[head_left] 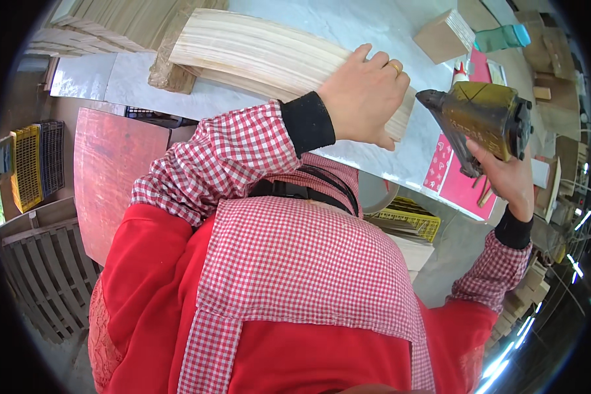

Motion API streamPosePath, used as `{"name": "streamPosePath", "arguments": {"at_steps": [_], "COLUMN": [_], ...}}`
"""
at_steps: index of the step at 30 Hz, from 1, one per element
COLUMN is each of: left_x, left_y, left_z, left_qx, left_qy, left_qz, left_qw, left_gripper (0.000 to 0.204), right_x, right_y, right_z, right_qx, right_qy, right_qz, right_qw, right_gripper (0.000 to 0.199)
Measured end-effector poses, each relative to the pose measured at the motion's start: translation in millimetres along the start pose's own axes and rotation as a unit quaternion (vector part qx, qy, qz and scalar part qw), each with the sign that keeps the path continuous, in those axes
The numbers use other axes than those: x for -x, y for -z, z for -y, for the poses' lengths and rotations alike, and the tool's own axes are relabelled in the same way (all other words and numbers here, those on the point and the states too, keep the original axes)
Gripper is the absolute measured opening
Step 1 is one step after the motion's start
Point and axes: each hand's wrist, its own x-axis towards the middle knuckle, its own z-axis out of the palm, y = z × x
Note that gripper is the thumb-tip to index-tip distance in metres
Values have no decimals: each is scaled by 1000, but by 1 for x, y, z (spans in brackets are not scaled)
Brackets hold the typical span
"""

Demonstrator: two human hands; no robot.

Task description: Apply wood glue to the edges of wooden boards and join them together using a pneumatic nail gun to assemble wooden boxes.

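Wooden slat stack (256, 56) gripped at its end by left hand (364, 92); right hand (505, 177) wrapped round nail gun (482, 115). Risked nailing fingers, nose close.

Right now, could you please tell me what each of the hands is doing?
Left hand: closed over the end of the stack of thin wooden sheets on the table.
Right hand: closed around the nail gun, held up.
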Motion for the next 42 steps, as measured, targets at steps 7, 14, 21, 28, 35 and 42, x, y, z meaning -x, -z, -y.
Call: {"name": "streamPosePath", "arguments": {"at_steps": [7, 14, 21, 28, 35, 42], "left_x": [-2, -2, -2, 7, 119, 119], "left_y": [3, 1, 4, -1, -5, -40], "left_z": [-1, -1, -2, -1, 25, 114], "left_qx": [23, 27, 32, -29, 206, 18], "left_qy": [8, 7, 10, -11, -198, 82], "left_qz": [20, 5, 17, -68, -12, 51], "left_qw": [1000, 1000, 999, 997, 958, 995], "left_gripper": [88, 88, 90, 73, 23, 53], "right_x": [-12, -17, -30, -29, 21, 53], "right_y": [1, 9, 20, 21, 25, 18], "right_z": [-5, -13, -16, -12, -64, -81], "right_qx": [-35, -32, 14, 11, 28, -7], "right_qy": [29, 52, 23, 39, -2, -101], "right_qz": [-3, 10, 55, 49, -39, -73], "right_qw": [999, 998, 998, 998, 999, 992], "right_gripper": [41, 42, 56, 51, 48, 47]}}
